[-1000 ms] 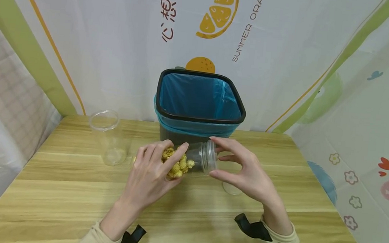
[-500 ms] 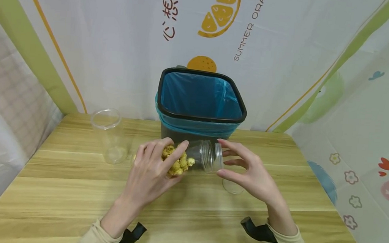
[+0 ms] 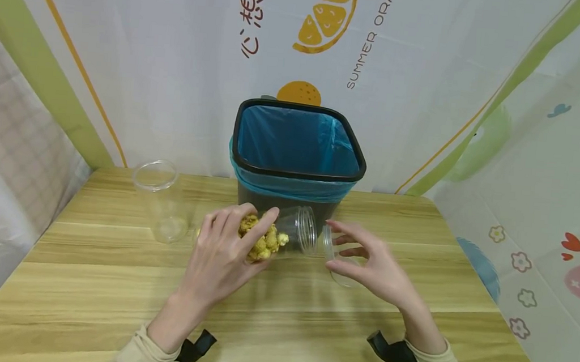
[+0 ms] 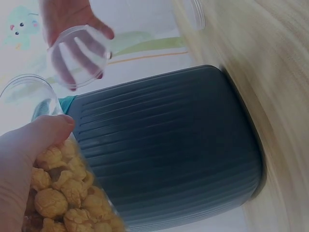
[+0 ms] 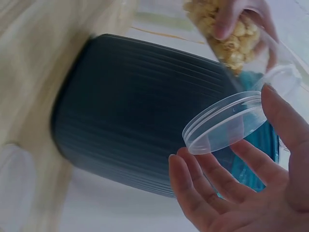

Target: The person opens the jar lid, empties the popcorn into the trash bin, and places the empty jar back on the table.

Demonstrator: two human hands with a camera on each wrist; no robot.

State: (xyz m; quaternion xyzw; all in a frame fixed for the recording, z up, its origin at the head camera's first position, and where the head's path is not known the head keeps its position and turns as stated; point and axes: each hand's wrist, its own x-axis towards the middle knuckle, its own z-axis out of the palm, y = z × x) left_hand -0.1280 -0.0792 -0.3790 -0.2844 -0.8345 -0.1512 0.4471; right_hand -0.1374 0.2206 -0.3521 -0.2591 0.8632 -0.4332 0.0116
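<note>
One clear cup (image 3: pixel 157 207) stands at the far left of the wood-grained table (image 3: pixel 298 335); to its right, nearer, the left hand (image 3: pixel 223 252) grips a sideways clear jar (image 3: pixel 291 229) holding popcorn (image 3: pixel 266 244). Beyond it, at the far side, sits a blue-lined bin (image 3: pixel 298 175) before a fruit-printed curtain (image 3: pixel 185 82). Just right of the jar's mouth, the right hand (image 3: pixel 372 264) pinches a clear lid (image 5: pixel 224 123); flower-printed cloth (image 3: pixel 536 240) hangs along the right.

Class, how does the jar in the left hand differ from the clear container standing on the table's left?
The jar is tipped sideways; the clear container stands upright. The left hand grips the jar, while the clear container rests untouched on the table. The jar holds popcorn; none shows in the clear container. Both are see-through with round rims.
</note>
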